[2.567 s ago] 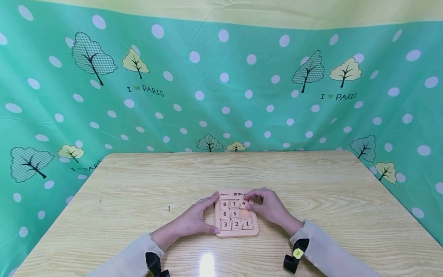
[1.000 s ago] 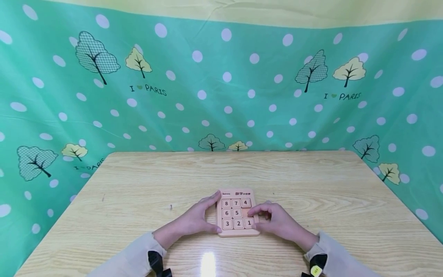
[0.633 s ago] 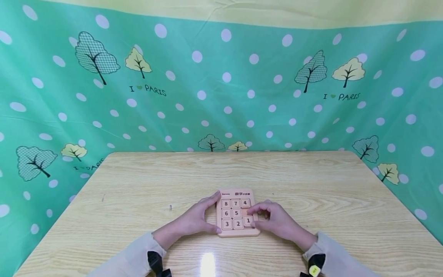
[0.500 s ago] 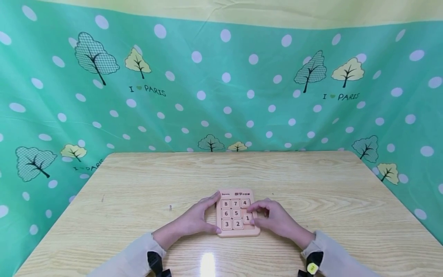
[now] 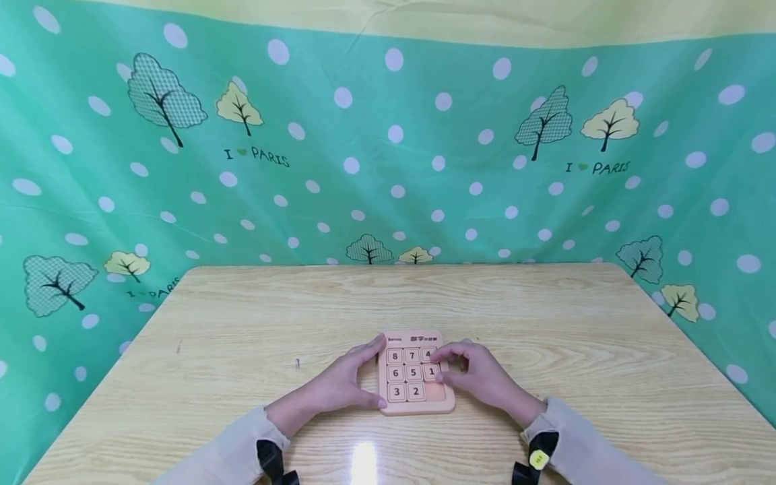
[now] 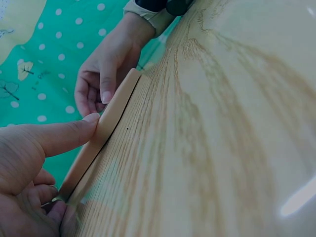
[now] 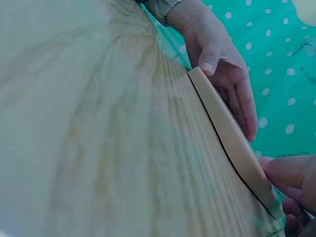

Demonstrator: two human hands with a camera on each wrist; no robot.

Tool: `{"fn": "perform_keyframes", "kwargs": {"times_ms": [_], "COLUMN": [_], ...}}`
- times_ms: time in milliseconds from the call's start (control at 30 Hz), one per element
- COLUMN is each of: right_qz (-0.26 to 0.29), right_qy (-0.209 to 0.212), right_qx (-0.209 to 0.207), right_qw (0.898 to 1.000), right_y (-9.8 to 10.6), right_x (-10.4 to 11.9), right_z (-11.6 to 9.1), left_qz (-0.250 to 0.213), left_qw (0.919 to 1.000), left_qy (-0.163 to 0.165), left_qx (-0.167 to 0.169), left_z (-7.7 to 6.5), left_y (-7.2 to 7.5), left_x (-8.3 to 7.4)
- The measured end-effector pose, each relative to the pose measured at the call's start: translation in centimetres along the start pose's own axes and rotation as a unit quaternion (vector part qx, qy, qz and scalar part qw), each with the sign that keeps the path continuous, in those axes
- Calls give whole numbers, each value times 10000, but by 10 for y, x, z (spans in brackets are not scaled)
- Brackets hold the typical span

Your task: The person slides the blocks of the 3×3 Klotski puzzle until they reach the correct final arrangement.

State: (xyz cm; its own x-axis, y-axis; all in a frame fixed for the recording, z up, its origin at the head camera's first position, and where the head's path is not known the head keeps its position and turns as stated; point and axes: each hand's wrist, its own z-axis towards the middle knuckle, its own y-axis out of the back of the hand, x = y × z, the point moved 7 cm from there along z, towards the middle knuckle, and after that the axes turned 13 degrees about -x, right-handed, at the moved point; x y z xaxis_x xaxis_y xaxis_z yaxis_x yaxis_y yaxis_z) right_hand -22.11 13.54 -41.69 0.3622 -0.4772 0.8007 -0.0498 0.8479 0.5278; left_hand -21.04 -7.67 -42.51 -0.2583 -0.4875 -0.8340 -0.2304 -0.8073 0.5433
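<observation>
A pink number sliding puzzle (image 5: 418, 408) lies flat on the table in the head view. My left hand (image 5: 339, 385) holds its left side, thumb at the lower corner and fingers at the upper one. In the left wrist view, the left thumb (image 6: 69, 136) presses the puzzle's edge (image 6: 106, 123). Thumb and index finger of my right hand (image 5: 479, 374) pinch the tile marked 1 (image 5: 431, 372), in the middle row's right slot. Just above, the index finger partly covers tile 4 (image 5: 428, 353). Bare pink board (image 5: 434, 392) shows at the bottom right slot.
The wooden table (image 5: 273, 303) has a bright light reflection (image 5: 364, 463) near its front. Behind and beside it hangs a green dotted curtain (image 5: 376, 182) with tree prints. Dark straps (image 5: 269, 458) sit on both sleeves.
The right hand has slid tile 1 up from the bottom right slot into the middle right slot. The bare slot is now below it. My left hand keeps its hold on the puzzle.
</observation>
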Motion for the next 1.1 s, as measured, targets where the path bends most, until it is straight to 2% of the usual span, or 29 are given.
{"fn": "perform_keyframes", "kwargs": {"times_ms": [133, 467, 767, 1100], "right_qz": [152, 191, 547, 575], "right_qy": [87, -67, -175, -255], "right_qx": [-43, -76, 23, -14], "right_qw": [9998, 9998, 9983, 9980], "right_y": [1, -3, -11, -20], "right_x": [1, 0, 13, 20], "right_z": [0, -1, -8, -18], "left_qz": [95, 14, -4, -18], "left_qw": [9999, 10000, 10000, 10000], "left_qy": [-59, 19, 29, -30], "left_qx": [-28, -42, -28, -11], "left_z": [0, -2, -2, -1], "left_y": [2, 2, 1, 1], "left_x": [-1, 0, 2, 1]}}
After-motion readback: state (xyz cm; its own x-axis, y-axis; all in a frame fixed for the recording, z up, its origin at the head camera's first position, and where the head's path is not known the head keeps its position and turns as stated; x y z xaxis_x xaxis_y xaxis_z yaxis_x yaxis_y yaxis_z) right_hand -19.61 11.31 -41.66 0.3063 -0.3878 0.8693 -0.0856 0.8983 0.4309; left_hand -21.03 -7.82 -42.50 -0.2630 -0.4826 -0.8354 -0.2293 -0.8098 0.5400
